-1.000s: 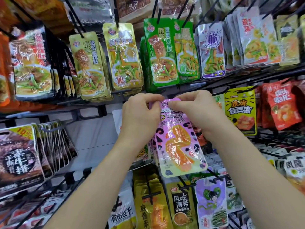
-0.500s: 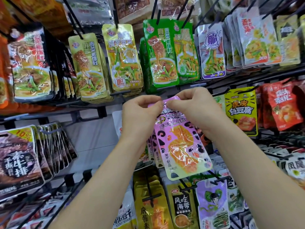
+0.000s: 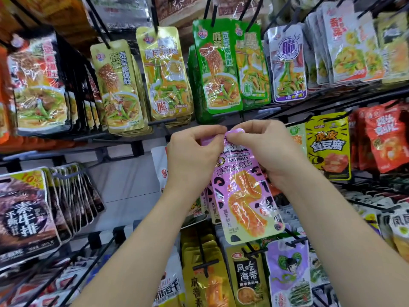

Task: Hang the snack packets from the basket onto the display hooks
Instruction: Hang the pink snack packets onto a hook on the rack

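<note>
Head view: left grip [image 3: 192, 156] and right grip [image 3: 265, 149] pinch a glossy crinkled pink packet [image 3: 243, 200].

The left hand [image 3: 194, 156] and right hand [image 3: 263, 149] pinch the top edge of a pink snack packet [image 3: 243, 200] near the centre, fingertips almost meeting. The packet hangs below them, tilted. Green packets [image 3: 217, 69] hang on black hooks [image 3: 213, 13] at 12 o'clock, and a yellow packet [image 3: 327, 147] hangs at 3 o'clock.

Pink snack packet [image 3: 244, 202]: glossy, crinkled plastic film (light glints off its creases). Green packets [image 3: 215, 69] have the same shiny wrap. Display hooks [image 3: 96, 19] look like thin, matt black metal rod.
</note>
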The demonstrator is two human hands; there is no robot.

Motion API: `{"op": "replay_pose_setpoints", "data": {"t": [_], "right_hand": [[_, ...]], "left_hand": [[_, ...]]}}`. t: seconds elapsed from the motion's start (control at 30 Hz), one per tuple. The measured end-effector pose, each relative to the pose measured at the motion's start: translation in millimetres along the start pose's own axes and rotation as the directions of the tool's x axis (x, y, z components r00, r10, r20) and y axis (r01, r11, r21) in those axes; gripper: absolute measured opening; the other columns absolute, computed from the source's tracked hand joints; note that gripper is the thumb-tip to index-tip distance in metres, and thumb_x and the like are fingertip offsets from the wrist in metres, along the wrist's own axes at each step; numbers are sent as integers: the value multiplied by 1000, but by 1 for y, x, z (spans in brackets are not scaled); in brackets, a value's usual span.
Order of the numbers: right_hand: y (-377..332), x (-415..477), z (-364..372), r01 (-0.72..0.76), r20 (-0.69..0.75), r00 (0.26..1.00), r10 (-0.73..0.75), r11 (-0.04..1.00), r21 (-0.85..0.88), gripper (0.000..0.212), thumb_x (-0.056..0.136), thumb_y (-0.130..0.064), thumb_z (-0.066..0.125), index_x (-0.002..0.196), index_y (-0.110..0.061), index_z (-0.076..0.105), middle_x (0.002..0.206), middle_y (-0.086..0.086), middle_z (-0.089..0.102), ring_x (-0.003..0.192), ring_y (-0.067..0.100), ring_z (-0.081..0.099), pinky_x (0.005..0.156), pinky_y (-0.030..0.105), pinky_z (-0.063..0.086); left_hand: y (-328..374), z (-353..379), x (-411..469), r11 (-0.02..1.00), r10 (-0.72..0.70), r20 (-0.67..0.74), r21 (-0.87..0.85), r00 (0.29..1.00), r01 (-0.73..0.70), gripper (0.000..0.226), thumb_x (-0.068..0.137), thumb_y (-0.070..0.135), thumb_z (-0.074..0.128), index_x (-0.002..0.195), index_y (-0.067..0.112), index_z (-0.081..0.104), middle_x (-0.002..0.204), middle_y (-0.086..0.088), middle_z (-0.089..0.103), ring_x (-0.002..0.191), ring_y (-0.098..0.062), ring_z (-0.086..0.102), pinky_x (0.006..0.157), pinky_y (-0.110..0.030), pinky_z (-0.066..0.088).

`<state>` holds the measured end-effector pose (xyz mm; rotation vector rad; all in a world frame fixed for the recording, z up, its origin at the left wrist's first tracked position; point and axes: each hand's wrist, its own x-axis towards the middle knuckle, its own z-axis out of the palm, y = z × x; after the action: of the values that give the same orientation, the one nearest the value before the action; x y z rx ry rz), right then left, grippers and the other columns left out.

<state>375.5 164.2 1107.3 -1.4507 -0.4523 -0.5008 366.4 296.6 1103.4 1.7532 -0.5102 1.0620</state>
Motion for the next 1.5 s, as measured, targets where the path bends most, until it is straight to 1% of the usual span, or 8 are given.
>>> {"op": "replay_pose_setpoints", "data": {"t": [0.37,0.53,0.7,0.9,1.1,1.23,1.33,1.5], "right_hand": [[17,8,3,116,-66,990,-126,983,-144,4,80,-15,74,80,-16,71,68,-1,72,66,9,67,64,26,51],[34,-1,5,300,-37,879,-476,611,-732,27,84,-33,69,109,-24,61,90,-3,68,80,21,64,70,36,52],[46,-18,4,330,59,846,-530,435,-838,45,92,-36,61,132,-18,50,107,5,63,92,27,62,66,31,39],[51,-20,13,308,145,915,-376,421,-853,35,94,-43,53,119,-20,43,102,1,63,92,27,62,70,37,46],[56,-11,14,314,129,902,-412,422,-851,40,95,-38,53,130,-22,42,101,1,64,91,28,62,68,36,47],[58,-11,8,319,99,896,-433,472,-822,25,95,-32,52,119,-23,52,96,-2,67,85,25,62,65,34,44],[58,-12,6,294,108,922,-372,487,-822,14,96,-31,47,104,-22,55,91,-2,69,84,27,63,62,33,35],[55,-14,6,285,186,955,-233,532,-797,20,97,-26,44,109,-20,58,91,3,69,87,29,62,75,40,49]], "left_hand": [[-13,-2,6,978,109,68,172,992,-119,17,83,18,74,100,17,76,93,8,72,84,1,65,75,-15,50],[-33,-1,-10,881,217,154,393,964,-262,49,79,14,77,126,13,62,118,3,59,107,6,46,93,-3,33],[-48,-7,-34,865,43,161,488,986,-118,93,80,30,77,152,24,19,158,8,19,145,-6,14,112,-15,10],[-66,6,-31,928,-143,179,366,973,69,84,82,39,68,148,37,16,146,6,44,132,-17,45,105,-46,42],[-68,9,-23,915,-120,158,399,980,48,90,77,51,66,149,31,16,149,1,39,135,-20,40,106,-46,42],[-60,10,-25,917,-71,153,399,986,4,112,80,42,73,152,26,-11,160,3,17,145,-12,19,116,-37,27],[-54,18,-24,946,-47,105,325,993,10,107,84,35,72,152,30,-11,161,6,9,146,-9,11,119,-37,21],[-55,25,-20,966,-81,88,250,993,56,94,90,24,65,153,30,-4,161,8,9,146,-10,10,120,-39,18]]}}
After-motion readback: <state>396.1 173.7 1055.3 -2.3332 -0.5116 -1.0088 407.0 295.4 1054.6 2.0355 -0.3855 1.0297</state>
